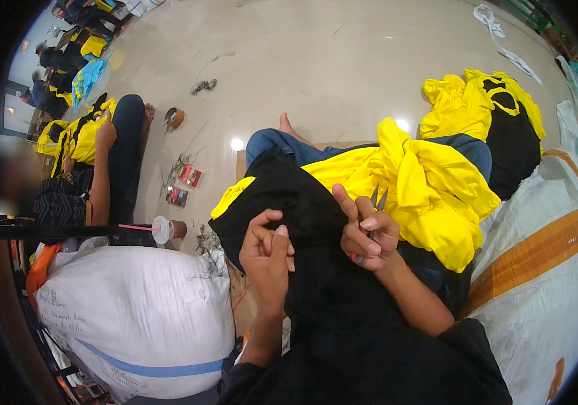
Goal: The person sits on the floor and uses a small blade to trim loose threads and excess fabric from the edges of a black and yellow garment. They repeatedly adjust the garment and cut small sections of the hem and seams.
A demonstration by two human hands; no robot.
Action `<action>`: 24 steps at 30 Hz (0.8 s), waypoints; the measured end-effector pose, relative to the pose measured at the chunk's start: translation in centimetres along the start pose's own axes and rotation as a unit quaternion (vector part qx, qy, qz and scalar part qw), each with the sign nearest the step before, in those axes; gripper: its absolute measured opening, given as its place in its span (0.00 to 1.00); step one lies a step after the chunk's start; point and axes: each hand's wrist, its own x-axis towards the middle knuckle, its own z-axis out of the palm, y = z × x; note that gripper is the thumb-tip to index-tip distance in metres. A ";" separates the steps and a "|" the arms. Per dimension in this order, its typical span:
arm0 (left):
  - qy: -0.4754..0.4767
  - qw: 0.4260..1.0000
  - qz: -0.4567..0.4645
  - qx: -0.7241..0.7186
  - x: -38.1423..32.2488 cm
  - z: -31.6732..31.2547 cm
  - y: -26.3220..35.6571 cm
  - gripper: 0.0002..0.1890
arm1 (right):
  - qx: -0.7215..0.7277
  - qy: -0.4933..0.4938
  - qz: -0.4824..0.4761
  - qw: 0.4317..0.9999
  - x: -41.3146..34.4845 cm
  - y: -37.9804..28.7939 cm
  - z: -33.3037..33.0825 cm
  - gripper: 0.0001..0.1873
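Note:
My right hand (371, 233) holds a small pair of thread snips (381, 198), metal blades pointing up and away; a bit of red handle shows below the fingers. Its index finger is stretched out. My left hand (268, 248) is raised over my lap, fingers curled and thumb near them; whether a thread is pinched there is too small to tell. Under both hands a garment lies across my crossed legs, its black part (284, 197) on the left and its bunched yellow part (410, 187) on the right.
More yellow-and-black garments (481, 111) lie at the right. A stuffed white sack (137, 309) stands at left, a taped sack (537, 273) at right. A drink cup (170, 230), small boxes (190, 175) and thread scraps (203, 86) are on the floor. A co-worker (66, 192) sits at left.

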 end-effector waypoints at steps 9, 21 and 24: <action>-0.040 0.937 0.062 0.342 2.4 1.6 0.7 0.15 | -0.452 0.247 0.017 0.857 1.9 1.7 2.4 0.13; -0.088 0.977 0.036 0.191 1.6 0.4 1.5 0.08 | -0.475 0.283 0.052 0.831 2.0 2.8 2.9 0.12; -0.143 0.985 -0.049 0.082 1.7 0.2 1.3 0.09 | -0.433 0.282 0.045 0.855 2.0 2.2 1.5 0.11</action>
